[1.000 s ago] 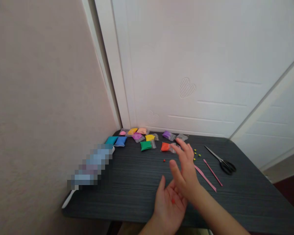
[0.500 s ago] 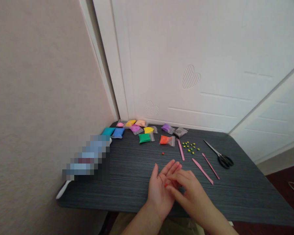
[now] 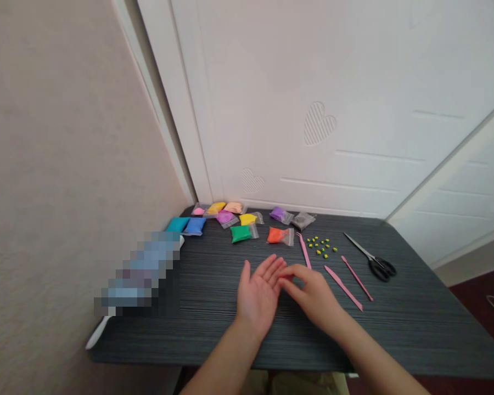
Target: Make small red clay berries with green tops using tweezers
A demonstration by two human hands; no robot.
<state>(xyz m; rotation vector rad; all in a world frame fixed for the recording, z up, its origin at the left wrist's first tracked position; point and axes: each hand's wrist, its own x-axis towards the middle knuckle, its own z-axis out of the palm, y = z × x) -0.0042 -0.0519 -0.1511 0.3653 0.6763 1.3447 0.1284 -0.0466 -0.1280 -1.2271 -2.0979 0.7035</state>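
Note:
My left hand (image 3: 257,291) lies open, palm up, just above the dark table (image 3: 214,323). My right hand (image 3: 313,293) is beside it, thumb and forefinger pinched at the left hand's fingertips on a tiny red clay piece (image 3: 288,278). An orange-red clay bag (image 3: 277,235) lies just beyond the hands. Several small yellow clay bits (image 3: 321,247) are scattered to its right.
Clay bags in several colours line the table's far left, among them a green bag (image 3: 241,233) and a blue bag (image 3: 194,226). Three pink modelling tools (image 3: 343,280) and black scissors (image 3: 372,263) lie to the right. A blurred-out object (image 3: 140,269) sits at the left edge. A white door stands behind.
My right hand drew back from the bags to the left palm, then both hands moved forward; its fingers now pinch at the left fingertips. The view tilted slightly down.

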